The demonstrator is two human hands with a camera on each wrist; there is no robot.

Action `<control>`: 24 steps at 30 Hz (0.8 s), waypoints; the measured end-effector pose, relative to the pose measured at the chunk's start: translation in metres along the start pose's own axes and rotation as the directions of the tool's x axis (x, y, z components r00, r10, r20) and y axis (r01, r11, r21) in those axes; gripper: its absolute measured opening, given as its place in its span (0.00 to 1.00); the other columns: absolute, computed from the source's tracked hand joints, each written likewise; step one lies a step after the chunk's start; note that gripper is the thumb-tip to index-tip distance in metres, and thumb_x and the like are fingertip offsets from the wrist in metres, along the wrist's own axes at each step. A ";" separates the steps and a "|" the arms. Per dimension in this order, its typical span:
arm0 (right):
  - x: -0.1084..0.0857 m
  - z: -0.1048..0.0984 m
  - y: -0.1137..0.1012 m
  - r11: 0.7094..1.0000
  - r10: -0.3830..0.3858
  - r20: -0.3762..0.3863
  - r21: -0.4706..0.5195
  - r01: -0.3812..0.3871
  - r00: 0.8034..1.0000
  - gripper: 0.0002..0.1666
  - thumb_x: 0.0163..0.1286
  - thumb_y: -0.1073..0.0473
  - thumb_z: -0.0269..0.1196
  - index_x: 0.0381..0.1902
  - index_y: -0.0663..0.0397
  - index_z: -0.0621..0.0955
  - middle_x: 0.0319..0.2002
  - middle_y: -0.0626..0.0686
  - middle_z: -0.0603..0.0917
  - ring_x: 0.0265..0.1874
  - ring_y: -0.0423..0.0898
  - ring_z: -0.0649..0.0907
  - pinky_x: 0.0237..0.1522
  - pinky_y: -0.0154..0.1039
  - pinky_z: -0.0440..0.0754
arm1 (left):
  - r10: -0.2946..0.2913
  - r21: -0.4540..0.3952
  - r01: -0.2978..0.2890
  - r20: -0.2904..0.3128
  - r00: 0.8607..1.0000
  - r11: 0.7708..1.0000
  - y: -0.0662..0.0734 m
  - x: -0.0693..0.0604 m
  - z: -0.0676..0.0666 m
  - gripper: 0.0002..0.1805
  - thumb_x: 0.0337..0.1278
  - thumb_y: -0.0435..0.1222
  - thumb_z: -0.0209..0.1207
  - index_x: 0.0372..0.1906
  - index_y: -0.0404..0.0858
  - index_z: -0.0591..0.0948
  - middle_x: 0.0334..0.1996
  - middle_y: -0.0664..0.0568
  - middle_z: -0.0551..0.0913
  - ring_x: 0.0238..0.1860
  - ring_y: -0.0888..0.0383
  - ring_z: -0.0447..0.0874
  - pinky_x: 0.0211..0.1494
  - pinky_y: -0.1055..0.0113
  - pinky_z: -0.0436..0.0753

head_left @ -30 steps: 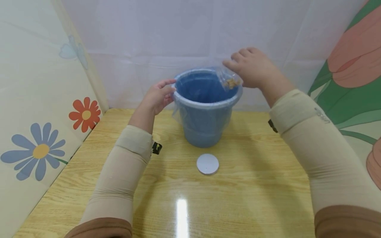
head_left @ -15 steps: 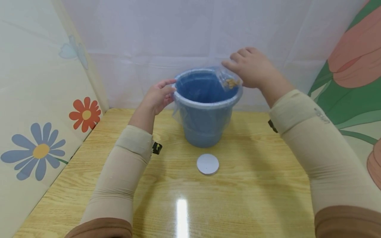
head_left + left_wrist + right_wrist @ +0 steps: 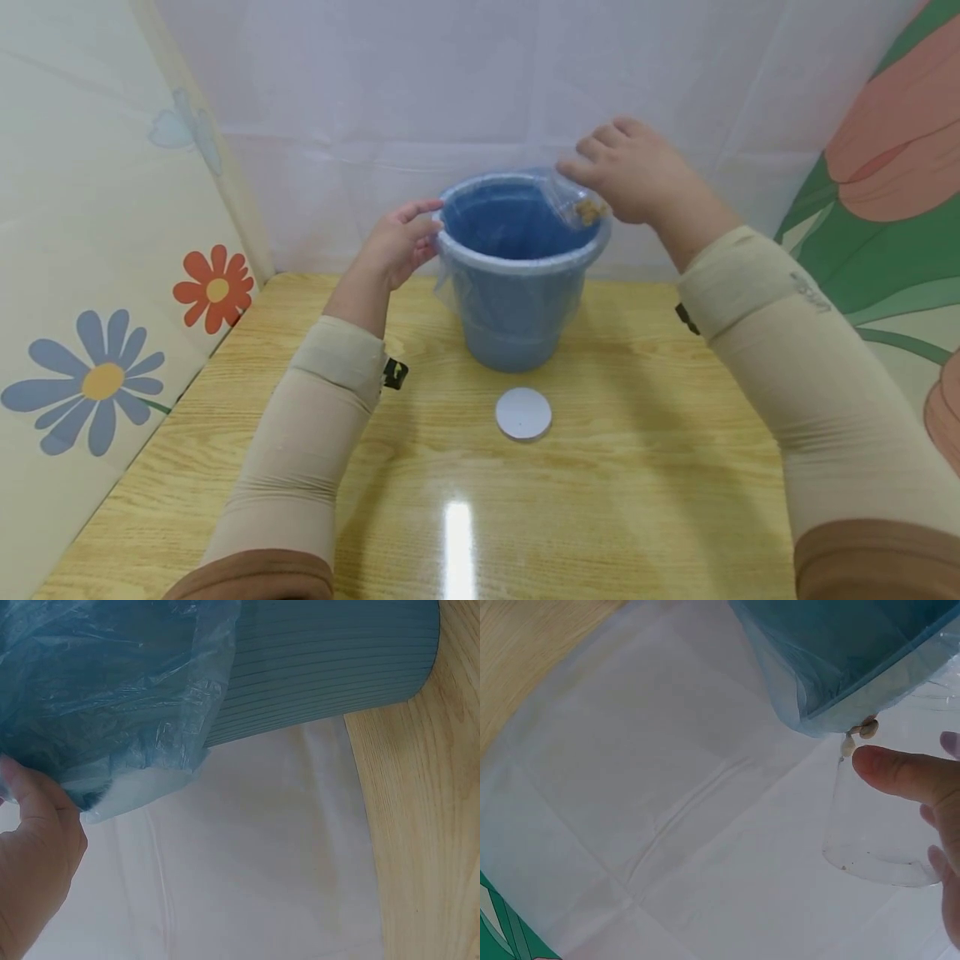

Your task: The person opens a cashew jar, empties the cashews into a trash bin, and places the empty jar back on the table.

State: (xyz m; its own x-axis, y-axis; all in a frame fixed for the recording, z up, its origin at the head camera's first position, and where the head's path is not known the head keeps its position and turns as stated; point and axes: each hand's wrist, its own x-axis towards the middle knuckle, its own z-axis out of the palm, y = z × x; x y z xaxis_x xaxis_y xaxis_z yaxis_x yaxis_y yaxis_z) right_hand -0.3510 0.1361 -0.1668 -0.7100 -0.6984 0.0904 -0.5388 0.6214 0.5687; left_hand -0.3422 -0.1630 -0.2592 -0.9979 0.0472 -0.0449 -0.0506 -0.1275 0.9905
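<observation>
A blue trash bin (image 3: 517, 312) stands upright on the table, lined with a clear plastic bag (image 3: 157, 690) folded over its rim. At the rim's left side my left hand (image 3: 401, 242) holds the edge and the bag. My right hand (image 3: 633, 171) grips a clear jar (image 3: 877, 840) tilted mouth-down over the right side of the opening. Small tan pieces (image 3: 588, 211), like nuts or shells, lie toward the jar's mouth; a few show in the right wrist view near the bin's rim. The inside bottom of the bin is hidden.
A white round disc (image 3: 523, 413), perhaps a lid, lies on the wooden table (image 3: 600, 500) in front of the bin. White sheeting (image 3: 360, 100) hangs close behind. Flower-printed panels (image 3: 105, 333) border the left and right.
The right hand and jar shift very slightly left and up, and the tan pieces change place inside the jar. The left hand and the bin stay put.
</observation>
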 end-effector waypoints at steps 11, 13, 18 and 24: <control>-0.002 0.003 0.001 1.000 -0.008 -0.025 0.021 0.008 1.000 0.44 0.58 0.75 0.56 0.70 0.50 0.55 0.63 0.66 0.61 0.63 0.63 0.58 0.66 0.59 0.43 | -0.006 0.005 0.006 -0.006 1.000 1.000 0.000 -0.001 0.001 0.23 0.57 0.29 0.55 0.59 0.45 0.73 0.49 0.47 0.72 0.33 0.59 0.75 0.37 0.73 0.80; -0.001 0.002 0.000 1.000 -0.011 -0.019 0.011 0.011 1.000 0.43 0.59 0.75 0.56 0.70 0.51 0.55 0.63 0.66 0.61 0.62 0.63 0.58 0.66 0.59 0.44 | -0.006 0.007 0.006 -0.004 1.000 1.000 0.000 -0.001 0.002 0.23 0.58 0.30 0.55 0.59 0.45 0.73 0.50 0.47 0.72 0.34 0.59 0.75 0.38 0.72 0.80; -0.001 0.002 -0.001 1.000 -0.003 0.017 -0.006 0.004 1.000 0.43 0.60 0.75 0.55 0.70 0.51 0.54 0.64 0.65 0.61 0.63 0.63 0.58 0.66 0.59 0.44 | -0.005 0.007 0.005 -0.003 1.000 1.000 0.001 -0.002 0.002 0.22 0.58 0.30 0.55 0.59 0.45 0.73 0.52 0.47 0.71 0.34 0.59 0.75 0.39 0.72 0.79; 0.000 0.002 -0.003 1.000 -0.013 0.010 0.002 0.013 1.000 0.43 0.59 0.76 0.55 0.70 0.50 0.54 0.63 0.65 0.61 0.63 0.63 0.58 0.66 0.58 0.43 | -0.004 0.013 0.004 -0.005 1.000 1.000 0.001 -0.003 0.002 0.22 0.58 0.30 0.55 0.59 0.45 0.73 0.50 0.48 0.71 0.34 0.59 0.74 0.38 0.73 0.79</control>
State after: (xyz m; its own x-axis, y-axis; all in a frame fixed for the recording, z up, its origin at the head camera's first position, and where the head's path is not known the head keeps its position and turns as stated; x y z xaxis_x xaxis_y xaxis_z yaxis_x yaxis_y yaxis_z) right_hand -0.3500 0.1351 -0.1701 -0.7076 -0.7027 0.0746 -0.5487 0.6129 0.5686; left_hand -0.3396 -0.1613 -0.2578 -0.9979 0.0424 -0.0495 -0.0541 -0.1142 0.9920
